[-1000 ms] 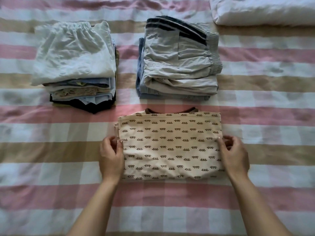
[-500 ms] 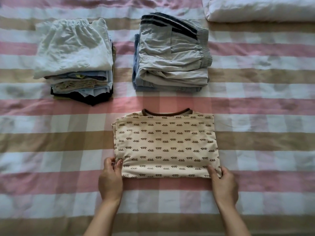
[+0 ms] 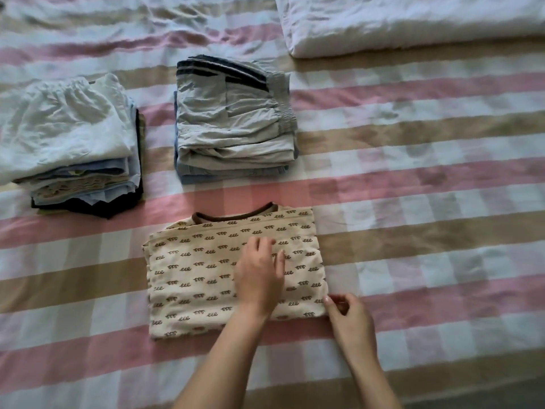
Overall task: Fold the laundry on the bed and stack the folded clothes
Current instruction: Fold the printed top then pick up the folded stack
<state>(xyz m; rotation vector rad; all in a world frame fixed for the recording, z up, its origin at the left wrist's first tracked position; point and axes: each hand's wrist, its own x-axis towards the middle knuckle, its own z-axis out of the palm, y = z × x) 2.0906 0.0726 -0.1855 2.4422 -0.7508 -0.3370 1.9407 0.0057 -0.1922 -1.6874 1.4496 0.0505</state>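
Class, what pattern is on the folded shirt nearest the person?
Small brown squiggles on cream cover the shirt; best seen in the head view.

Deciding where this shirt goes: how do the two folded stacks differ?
The left stack is topped by a white piece, the right stack by a grey garment with dark stripes. The left stack shows many mixed-colour layers with ragged edges; the right stack fewer, tidier ones. Both sit on the bedspread.

The left hand (image 3: pixel 259 280) and right hand (image 3: pixel 352 318) are uncovered; the left forearm (image 3: pixel 224 355) and right forearm (image 3: pixel 368 370) are bare from wrist to the view's lower edge; the right hand's visible fingernails look short and plain.
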